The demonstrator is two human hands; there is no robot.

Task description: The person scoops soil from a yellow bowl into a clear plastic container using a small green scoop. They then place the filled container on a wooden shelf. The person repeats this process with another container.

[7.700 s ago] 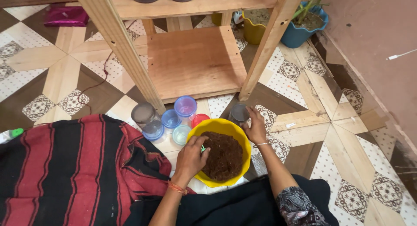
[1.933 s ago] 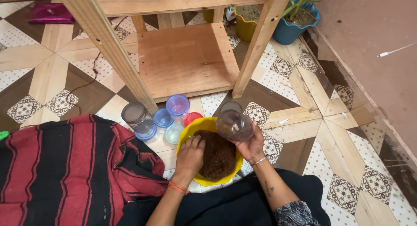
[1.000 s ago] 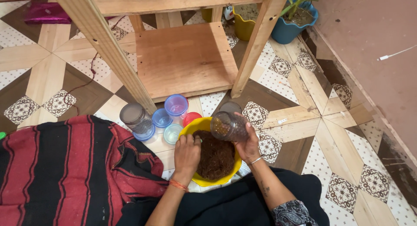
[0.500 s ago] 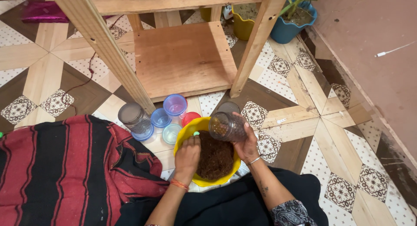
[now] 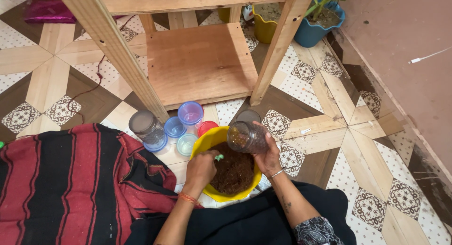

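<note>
Yellow bowl (image 5: pixel 213 137) holds dark brown fibrous matter (image 5: pixel 233 172). Blanket (image 5: pixel 61 184) at nine o'clock: red with black stripes. Floor tiles (image 5: pixel 329 113): beige, brown and white, star patterned. Blue pot (image 5: pixel 314 32) at one o'clock. Small cups (image 5: pixel 190 114) at eleven o'clock: purple, blue, red, pale green.

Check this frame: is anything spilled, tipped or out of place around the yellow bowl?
Nothing stands out. The right hand holds a clear jar tilted over the yellow bowl; the brown material is inside it, none visibly on the floor.
</note>
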